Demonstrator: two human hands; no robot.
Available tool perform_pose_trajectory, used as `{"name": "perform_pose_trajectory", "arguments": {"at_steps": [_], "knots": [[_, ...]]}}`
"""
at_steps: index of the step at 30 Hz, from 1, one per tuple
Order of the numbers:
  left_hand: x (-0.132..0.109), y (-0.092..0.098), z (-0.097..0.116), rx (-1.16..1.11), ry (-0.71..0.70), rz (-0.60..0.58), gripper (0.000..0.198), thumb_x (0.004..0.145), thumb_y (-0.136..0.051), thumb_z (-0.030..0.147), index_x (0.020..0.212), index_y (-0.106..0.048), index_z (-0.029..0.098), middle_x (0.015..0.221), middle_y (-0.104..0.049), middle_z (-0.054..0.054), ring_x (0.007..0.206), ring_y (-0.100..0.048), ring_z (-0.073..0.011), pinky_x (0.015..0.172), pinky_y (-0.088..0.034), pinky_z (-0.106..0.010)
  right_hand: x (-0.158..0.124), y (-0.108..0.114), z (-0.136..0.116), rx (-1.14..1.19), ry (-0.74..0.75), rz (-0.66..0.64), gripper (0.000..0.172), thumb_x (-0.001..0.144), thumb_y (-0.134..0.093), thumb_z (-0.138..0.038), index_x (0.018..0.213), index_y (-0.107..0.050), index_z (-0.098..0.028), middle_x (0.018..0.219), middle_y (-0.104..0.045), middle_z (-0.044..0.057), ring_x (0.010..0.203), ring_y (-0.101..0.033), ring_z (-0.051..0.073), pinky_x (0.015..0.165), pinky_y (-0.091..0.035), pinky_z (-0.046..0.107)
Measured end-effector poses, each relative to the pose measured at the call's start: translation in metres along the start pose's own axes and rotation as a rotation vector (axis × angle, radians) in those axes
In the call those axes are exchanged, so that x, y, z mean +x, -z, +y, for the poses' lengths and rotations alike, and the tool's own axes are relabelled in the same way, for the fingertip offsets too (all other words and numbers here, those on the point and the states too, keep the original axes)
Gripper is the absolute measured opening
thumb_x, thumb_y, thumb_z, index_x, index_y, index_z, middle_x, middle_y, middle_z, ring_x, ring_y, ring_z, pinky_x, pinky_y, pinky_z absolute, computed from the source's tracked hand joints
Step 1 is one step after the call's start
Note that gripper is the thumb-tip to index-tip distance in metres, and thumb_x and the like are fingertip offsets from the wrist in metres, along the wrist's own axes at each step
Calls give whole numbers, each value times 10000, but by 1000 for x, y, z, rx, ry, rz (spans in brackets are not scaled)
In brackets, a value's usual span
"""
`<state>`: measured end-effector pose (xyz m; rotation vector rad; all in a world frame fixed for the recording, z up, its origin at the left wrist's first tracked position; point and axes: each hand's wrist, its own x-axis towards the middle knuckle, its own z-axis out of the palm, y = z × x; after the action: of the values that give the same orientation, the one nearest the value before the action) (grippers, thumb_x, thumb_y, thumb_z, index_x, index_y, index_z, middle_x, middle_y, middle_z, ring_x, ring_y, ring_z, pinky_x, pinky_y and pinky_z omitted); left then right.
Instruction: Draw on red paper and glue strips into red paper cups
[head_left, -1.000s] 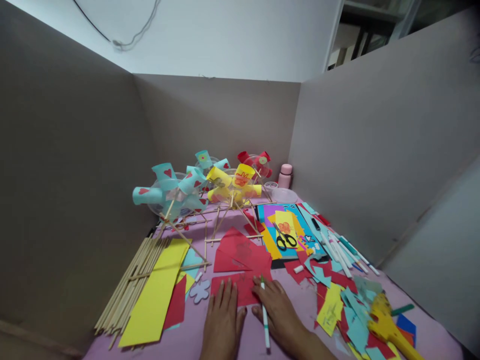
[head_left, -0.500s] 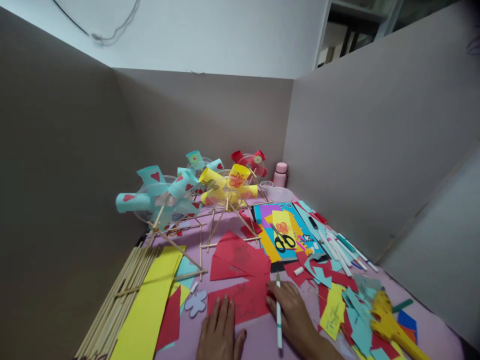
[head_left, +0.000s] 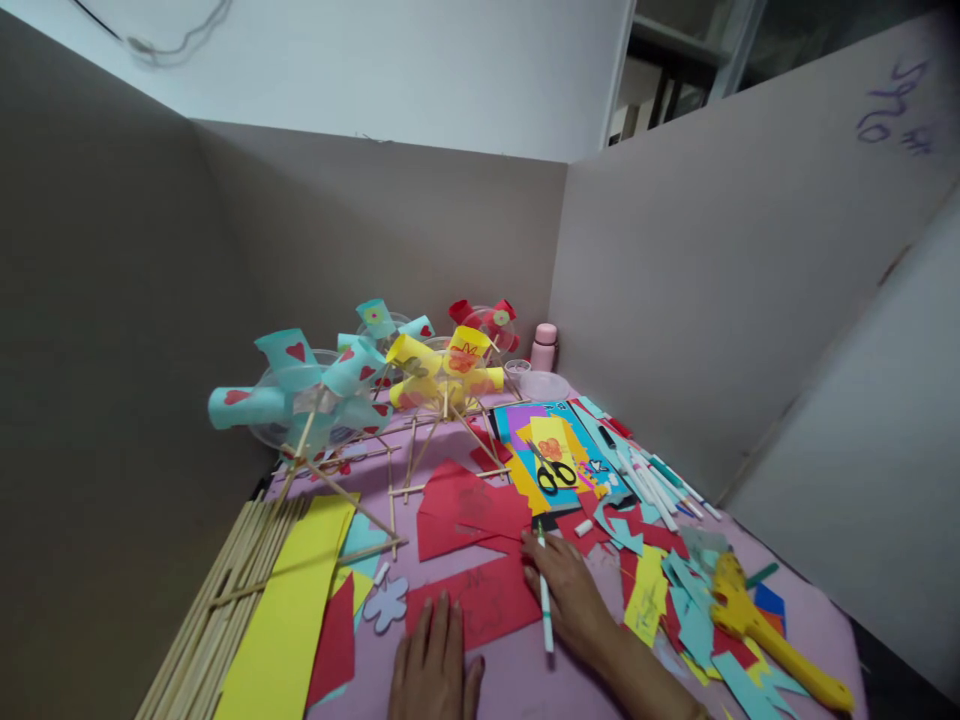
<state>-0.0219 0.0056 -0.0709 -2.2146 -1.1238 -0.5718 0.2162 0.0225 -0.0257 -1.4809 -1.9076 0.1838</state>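
The left hand [head_left: 431, 660] comes in at the bottom centre of the frame, its wrist cut off by the edge; it lies flat and grips nothing, fingertips on the lower left part of a red sheet [head_left: 501, 597]. That sheet lies just below the middle of the frame, with a faint outline drawn on it whose full shape is hard to make out, partly because the fingers cover its left corner. Right of it, the right hand [head_left: 576, 597] grasps a white marker [head_left: 546, 610] between thumb and fingers, green end up; how the fingers wrap behind it cannot be told. Above, other red pieces [head_left: 457, 510] overlap, hiding one another's edges. At lower left, a yellow strip [head_left: 281, 600] covers part of the bamboo sticks [head_left: 217, 620], and both run out of the frame. A grey flower shape [head_left: 387, 604] lies just left of the sheet. Further up, the yellow pinwheel [head_left: 466, 350] partly hides those behind it. Scissors [head_left: 556, 476] rest right of centre; at lower right, paper scraps partly surround a yellow glue gun [head_left: 757, 625].
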Motion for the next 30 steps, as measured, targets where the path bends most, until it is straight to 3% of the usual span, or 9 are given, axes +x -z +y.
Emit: {"name": "perform_pose_trajectory", "arguments": {"at_steps": [6, 11, 15, 19, 23, 30], "knots": [[0, -2, 6, -6, 49, -61, 401, 863, -473, 341, 1204, -598, 171, 1225, -647, -111, 1098, -575, -291, 844, -432, -398, 10, 3, -6, 78, -71, 56, 297, 874, -456, -189, 1112, -632, -166, 1040, -683, 169, 1035, -552, 329, 889, -406, 510], [8, 4, 11, -52, 98, -21, 382, 873, -455, 342, 1141, -634, 137, 1167, -668, -147, 1052, -584, -324, 816, -435, -436, 22, 4, -40, 302, -164, 79, 314, 950, -364, -333, 1011, -637, -190, 877, -679, 92, 820, -616, 232, 731, -485, 333], [32, 20, 6, -250, 200, -215, 282, 879, -459, 270, 1011, -680, 154, 1064, -697, -128, 972, -605, -290, 817, -454, -406, 33, -7, -58, 526, -320, 97, 469, 977, -221, -444, 897, -610, -195, 600, -548, -13, 529, -526, 161, 484, -424, 243], [59, 32, -4, -324, 258, -313, 294, 835, -402, 69, 770, -661, 191, 799, -679, -68, 717, -600, -236, 644, -460, -345, 31, -22, -53, 616, -358, 86, 266, 909, -397, -391, 808, -572, -218, 594, -511, -31, 595, -517, 172, 551, -420, 255], [67, 29, -13, -399, 257, -328, 205, 869, -442, 151, 938, -630, 194, 887, -657, -68, 782, -593, -227, 687, -464, -338, 26, -28, -46, 675, -424, 92, 93, 825, -434, -271, 752, -481, -238, 545, -432, -67, 509, -438, 155, 491, -366, 247], [57, 14, -21, -639, 321, -326, 237, 890, -477, 287, 1069, -596, 188, 966, -633, -96, 881, -584, -253, 752, -468, -386, 21, -24, -56, 723, -466, 87, 70, 754, -427, -261, 688, -444, -244, 549, -474, -52, 521, -463, 161, 501, -365, 252]]}}
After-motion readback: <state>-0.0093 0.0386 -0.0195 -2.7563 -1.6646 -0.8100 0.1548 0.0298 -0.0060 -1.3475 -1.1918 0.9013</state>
